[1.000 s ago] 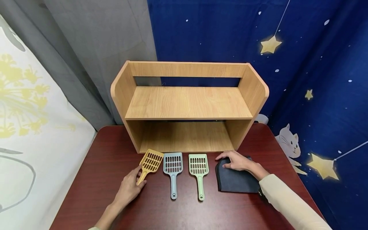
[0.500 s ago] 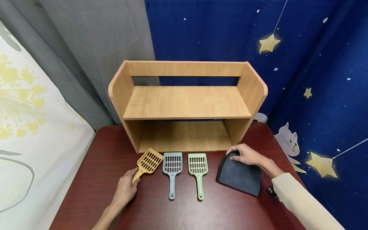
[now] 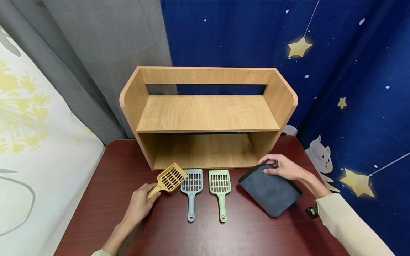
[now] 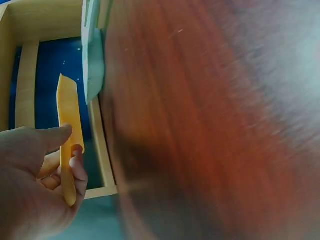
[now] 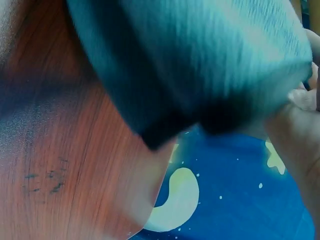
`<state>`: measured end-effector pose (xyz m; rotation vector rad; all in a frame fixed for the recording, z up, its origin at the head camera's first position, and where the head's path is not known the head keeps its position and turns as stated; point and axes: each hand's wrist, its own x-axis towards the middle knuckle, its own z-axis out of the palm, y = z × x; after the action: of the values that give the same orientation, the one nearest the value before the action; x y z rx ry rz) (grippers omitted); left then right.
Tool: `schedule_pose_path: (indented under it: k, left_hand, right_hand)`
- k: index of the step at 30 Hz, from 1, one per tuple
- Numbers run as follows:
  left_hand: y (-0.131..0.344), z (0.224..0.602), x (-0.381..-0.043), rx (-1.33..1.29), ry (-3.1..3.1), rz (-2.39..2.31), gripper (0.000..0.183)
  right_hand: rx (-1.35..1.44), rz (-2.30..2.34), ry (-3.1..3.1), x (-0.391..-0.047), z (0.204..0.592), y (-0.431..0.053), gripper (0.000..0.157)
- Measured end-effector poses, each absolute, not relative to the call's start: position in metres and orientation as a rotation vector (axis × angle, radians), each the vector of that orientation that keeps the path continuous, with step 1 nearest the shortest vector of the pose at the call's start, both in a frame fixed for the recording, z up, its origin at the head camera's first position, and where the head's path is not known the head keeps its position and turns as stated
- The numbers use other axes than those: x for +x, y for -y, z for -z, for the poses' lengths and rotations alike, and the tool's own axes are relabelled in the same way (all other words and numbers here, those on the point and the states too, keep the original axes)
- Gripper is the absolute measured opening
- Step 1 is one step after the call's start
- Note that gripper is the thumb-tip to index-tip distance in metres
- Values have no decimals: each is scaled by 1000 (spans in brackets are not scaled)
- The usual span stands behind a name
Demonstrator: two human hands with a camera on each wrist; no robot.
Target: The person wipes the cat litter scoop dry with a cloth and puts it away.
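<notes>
One maroon tbl (image 3: 173,240), starry curtain (image 3: 234,39); fingers (image 4: 78,169) clamped: L hand (image 3: 139,204) on yel scoop (image 3: 163,185), R hand (image 3: 286,168) on pouch (image 3: 270,192).

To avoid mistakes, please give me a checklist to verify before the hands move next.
1. Left hand holds the yellow plastic slotted scoop by its handle: ok.
2. Right hand grips the soft dark-grey, black-edged item: ok.
3. Whether that item is open: cannot tell.
4. Pale-green plastic slotted scoop lies flat on the dark-red wooden table: ok.
5. Yellow scoop clear of the pale-blue plastic slotted scoop: cannot tell; they overlap in the head view.
6. Light-wood two-tier shelf stands on the table: ok.
</notes>
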<state>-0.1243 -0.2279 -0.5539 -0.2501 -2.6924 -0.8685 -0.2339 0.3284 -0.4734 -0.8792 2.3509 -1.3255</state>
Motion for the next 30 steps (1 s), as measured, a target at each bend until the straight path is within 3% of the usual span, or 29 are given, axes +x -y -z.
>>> schedule_pose_path:
  k: [6,16,30]
  left_hand:
    - [224,541,-134,-374,2671,863,33]
    - [205,511,-157,-540,2711,886,32]
    - [174,486,-177,-707,2703,876,27]
  right_hand:
    - [-945,1439,-2321,-227,460,-334,32]
    - [-844,1425,-2479,-218,445,-331,22]
    - [-764,1843,-2333,-203,447,-294,45]
